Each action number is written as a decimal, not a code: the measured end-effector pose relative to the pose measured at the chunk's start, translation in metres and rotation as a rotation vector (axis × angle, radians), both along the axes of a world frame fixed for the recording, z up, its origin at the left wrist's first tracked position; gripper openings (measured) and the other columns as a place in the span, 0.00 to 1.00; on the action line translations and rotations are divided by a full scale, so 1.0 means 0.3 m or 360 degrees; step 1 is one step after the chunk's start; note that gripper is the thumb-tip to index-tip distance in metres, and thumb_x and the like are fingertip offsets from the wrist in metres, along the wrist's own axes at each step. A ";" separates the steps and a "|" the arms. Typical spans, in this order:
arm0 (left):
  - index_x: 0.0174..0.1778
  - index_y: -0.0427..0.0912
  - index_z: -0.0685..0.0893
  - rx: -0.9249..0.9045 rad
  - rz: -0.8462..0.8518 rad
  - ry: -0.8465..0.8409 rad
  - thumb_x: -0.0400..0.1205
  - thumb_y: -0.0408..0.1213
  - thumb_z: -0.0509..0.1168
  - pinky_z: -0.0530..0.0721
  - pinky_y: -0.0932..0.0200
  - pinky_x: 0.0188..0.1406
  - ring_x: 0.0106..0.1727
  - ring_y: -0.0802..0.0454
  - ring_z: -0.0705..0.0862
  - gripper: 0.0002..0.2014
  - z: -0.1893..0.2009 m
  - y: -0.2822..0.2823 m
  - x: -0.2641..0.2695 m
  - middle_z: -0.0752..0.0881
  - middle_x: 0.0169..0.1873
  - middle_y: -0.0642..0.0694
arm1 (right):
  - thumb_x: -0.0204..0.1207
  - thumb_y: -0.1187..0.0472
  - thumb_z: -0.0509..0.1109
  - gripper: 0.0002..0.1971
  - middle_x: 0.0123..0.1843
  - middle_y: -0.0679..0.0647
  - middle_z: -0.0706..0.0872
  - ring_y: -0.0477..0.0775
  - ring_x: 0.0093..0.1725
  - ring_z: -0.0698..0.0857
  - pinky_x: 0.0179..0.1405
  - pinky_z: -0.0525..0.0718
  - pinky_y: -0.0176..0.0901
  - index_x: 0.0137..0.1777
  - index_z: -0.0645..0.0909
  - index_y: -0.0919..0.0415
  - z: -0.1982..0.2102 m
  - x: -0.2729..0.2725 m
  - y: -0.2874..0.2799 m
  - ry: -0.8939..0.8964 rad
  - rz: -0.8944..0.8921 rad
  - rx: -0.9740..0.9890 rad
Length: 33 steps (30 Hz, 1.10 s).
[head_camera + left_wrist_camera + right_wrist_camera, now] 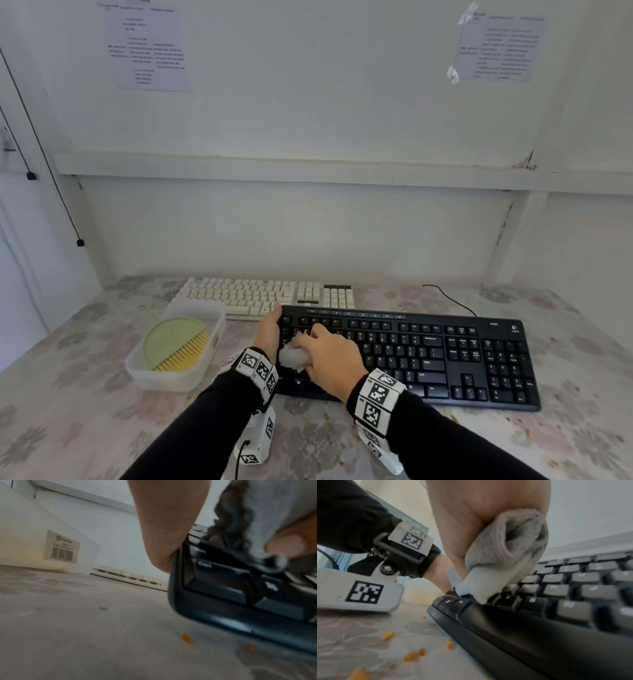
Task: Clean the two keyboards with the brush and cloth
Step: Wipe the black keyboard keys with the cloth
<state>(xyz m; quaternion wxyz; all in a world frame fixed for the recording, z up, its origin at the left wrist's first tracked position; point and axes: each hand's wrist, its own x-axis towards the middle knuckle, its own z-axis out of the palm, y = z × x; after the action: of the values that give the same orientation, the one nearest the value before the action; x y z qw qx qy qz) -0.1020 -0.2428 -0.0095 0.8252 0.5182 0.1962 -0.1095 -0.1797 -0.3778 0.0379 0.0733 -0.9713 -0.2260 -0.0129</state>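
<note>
Grey cloth (293, 357) on black keyboard (445, 363): wiping in progress, judged partway.

Orange crumbs (410, 655), at least 5 in the right-wrist view, lie on the floral tabletop (85, 421) nearest, at 6 o'clock of the black keyboard. 2 hands: right hand (330, 359) is curled round the bunched cloth, pressing it onto the keys at the board's 9 o'clock end; left hand (269, 334) clasps that end's edge, thumb on top. 1 brush (174, 347), yellow bristles, lies unused in 1 clear tub (150, 378) at 9 o'clock. 1 cream keyboard (263, 296) sits farthest, at 11 o'clock, untouched now. 2 keyboards, 1 cloth; whether either has been brushed cannot be told.
</note>
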 end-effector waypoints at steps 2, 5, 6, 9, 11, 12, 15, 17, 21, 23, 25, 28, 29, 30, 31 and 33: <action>0.50 0.32 0.83 0.0024 -0.0001 -0.0008 0.86 0.57 0.52 0.83 0.53 0.35 0.35 0.41 0.84 0.29 -0.005 -0.005 0.003 0.85 0.38 0.34 | 0.78 0.56 0.64 0.18 0.62 0.53 0.73 0.61 0.56 0.81 0.44 0.75 0.49 0.67 0.72 0.47 0.008 -0.011 -0.033 0.0021 -0.0032 -0.0049; 0.60 0.30 0.83 0.0036 -0.0028 0.0001 0.85 0.60 0.50 0.84 0.49 0.44 0.45 0.37 0.87 0.34 -0.011 -0.008 0.009 0.87 0.48 0.31 | 0.77 0.56 0.65 0.16 0.61 0.51 0.73 0.58 0.55 0.81 0.42 0.73 0.45 0.64 0.73 0.46 0.020 -0.031 -0.127 0.0064 -0.0133 -0.0066; 0.60 0.31 0.84 0.0055 -0.0044 0.0000 0.85 0.61 0.50 0.84 0.48 0.45 0.47 0.37 0.87 0.34 -0.013 -0.007 0.011 0.88 0.49 0.31 | 0.77 0.57 0.65 0.16 0.60 0.51 0.73 0.57 0.54 0.81 0.41 0.72 0.45 0.63 0.72 0.46 0.023 -0.040 -0.167 0.0069 -0.0171 -0.0070; 0.60 0.34 0.84 0.0102 -0.0060 -0.0022 0.85 0.60 0.50 0.84 0.48 0.47 0.50 0.37 0.86 0.32 0.001 -0.011 0.001 0.88 0.50 0.33 | 0.77 0.57 0.64 0.15 0.55 0.49 0.70 0.53 0.45 0.77 0.39 0.72 0.43 0.62 0.72 0.46 0.036 -0.066 -0.297 0.0067 -0.0325 -0.0109; 0.60 0.35 0.85 0.0135 -0.0041 -0.0010 0.85 0.60 0.51 0.84 0.47 0.48 0.53 0.36 0.86 0.31 -0.004 -0.011 0.006 0.88 0.53 0.32 | 0.76 0.57 0.64 0.14 0.52 0.47 0.68 0.51 0.44 0.76 0.36 0.72 0.42 0.61 0.72 0.45 0.046 -0.080 -0.380 0.0071 -0.0437 -0.0119; 0.60 0.35 0.85 0.0135 -0.0027 -0.0022 0.85 0.60 0.51 0.84 0.48 0.47 0.53 0.36 0.87 0.31 -0.008 -0.011 0.009 0.88 0.54 0.32 | 0.76 0.57 0.64 0.14 0.52 0.47 0.68 0.51 0.44 0.77 0.35 0.72 0.41 0.60 0.73 0.44 0.049 -0.086 -0.419 0.0079 -0.0494 -0.0111; 0.60 0.35 0.84 0.0174 -0.0023 -0.0027 0.85 0.60 0.51 0.84 0.45 0.54 0.56 0.37 0.86 0.31 0.014 -0.014 -0.008 0.87 0.55 0.33 | 0.74 0.58 0.66 0.13 0.50 0.44 0.69 0.49 0.43 0.77 0.36 0.76 0.40 0.56 0.74 0.41 0.067 -0.100 -0.513 0.0105 -0.0648 -0.0083; 0.64 0.34 0.82 0.0199 -0.0003 -0.0024 0.84 0.60 0.51 0.80 0.41 0.64 0.60 0.37 0.84 0.32 0.024 -0.016 -0.017 0.87 0.57 0.33 | 0.73 0.58 0.65 0.12 0.50 0.45 0.72 0.50 0.46 0.81 0.37 0.77 0.40 0.49 0.72 0.39 0.085 -0.102 -0.545 0.0100 -0.0723 -0.0061; 0.68 0.36 0.79 0.0175 0.0016 -0.0044 0.82 0.62 0.52 0.75 0.38 0.70 0.65 0.37 0.81 0.33 0.008 -0.005 0.001 0.84 0.62 0.34 | 0.76 0.53 0.64 0.13 0.51 0.43 0.75 0.48 0.49 0.81 0.38 0.76 0.38 0.59 0.75 0.38 0.111 -0.082 -0.501 -0.0080 -0.0658 0.0047; 0.69 0.36 0.78 0.0177 0.0015 -0.0046 0.81 0.63 0.53 0.74 0.37 0.71 0.67 0.37 0.80 0.35 0.001 0.000 0.000 0.83 0.64 0.35 | 0.76 0.51 0.64 0.15 0.55 0.42 0.78 0.47 0.52 0.82 0.44 0.80 0.39 0.63 0.74 0.37 0.111 -0.061 -0.416 -0.0149 -0.0525 0.0149; 0.71 0.36 0.76 0.0154 0.0018 -0.0057 0.78 0.67 0.55 0.73 0.37 0.72 0.68 0.37 0.80 0.39 -0.068 0.020 0.057 0.82 0.65 0.35 | 0.76 0.51 0.64 0.16 0.58 0.44 0.77 0.49 0.54 0.83 0.48 0.83 0.43 0.64 0.74 0.39 0.095 -0.038 -0.298 -0.0159 -0.0353 0.0205; 0.68 0.32 0.77 0.0222 0.0047 -0.0009 0.73 0.70 0.59 0.79 0.43 0.65 0.63 0.39 0.82 0.44 -0.033 0.010 0.024 0.83 0.63 0.34 | 0.77 0.55 0.64 0.17 0.61 0.49 0.74 0.54 0.55 0.82 0.47 0.82 0.46 0.65 0.73 0.45 0.057 -0.016 -0.113 -0.0098 -0.0144 0.0162; 0.60 0.31 0.81 0.0228 0.0009 -0.0041 0.79 0.66 0.55 0.83 0.48 0.55 0.53 0.40 0.86 0.36 0.002 -0.002 -0.006 0.86 0.53 0.34 | 0.77 0.57 0.65 0.17 0.62 0.51 0.73 0.56 0.55 0.82 0.46 0.80 0.48 0.66 0.73 0.47 0.047 -0.013 -0.071 -0.0060 -0.0114 0.0120; 0.52 0.33 0.83 0.0243 0.0004 -0.0088 0.84 0.60 0.52 0.84 0.51 0.44 0.43 0.41 0.86 0.31 0.015 -0.006 -0.014 0.87 0.44 0.35 | 0.77 0.59 0.65 0.17 0.62 0.52 0.73 0.58 0.56 0.81 0.43 0.78 0.48 0.65 0.74 0.49 0.037 -0.008 -0.046 -0.0034 -0.0102 0.0081; 0.48 0.34 0.83 0.0244 0.0017 -0.0071 0.86 0.57 0.50 0.83 0.52 0.40 0.38 0.41 0.85 0.29 -0.003 -0.009 0.001 0.86 0.39 0.35 | 0.77 0.60 0.66 0.17 0.62 0.54 0.72 0.60 0.56 0.81 0.41 0.75 0.47 0.65 0.74 0.51 0.032 -0.008 -0.038 -0.0025 -0.0102 0.0052; 0.51 0.34 0.84 0.0253 0.0022 -0.0093 0.86 0.58 0.51 0.84 0.49 0.46 0.41 0.40 0.86 0.29 -0.004 -0.011 0.002 0.87 0.42 0.35 | 0.77 0.61 0.65 0.16 0.61 0.53 0.73 0.60 0.56 0.80 0.40 0.72 0.47 0.65 0.75 0.50 0.028 -0.010 -0.078 -0.0045 -0.0117 0.0032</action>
<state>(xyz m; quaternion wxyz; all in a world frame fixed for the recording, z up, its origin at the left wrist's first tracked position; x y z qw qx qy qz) -0.1015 -0.2462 -0.0106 0.7876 0.5836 0.1837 -0.0727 -0.1827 -0.4011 0.0462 0.0794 -0.9779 -0.1910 -0.0316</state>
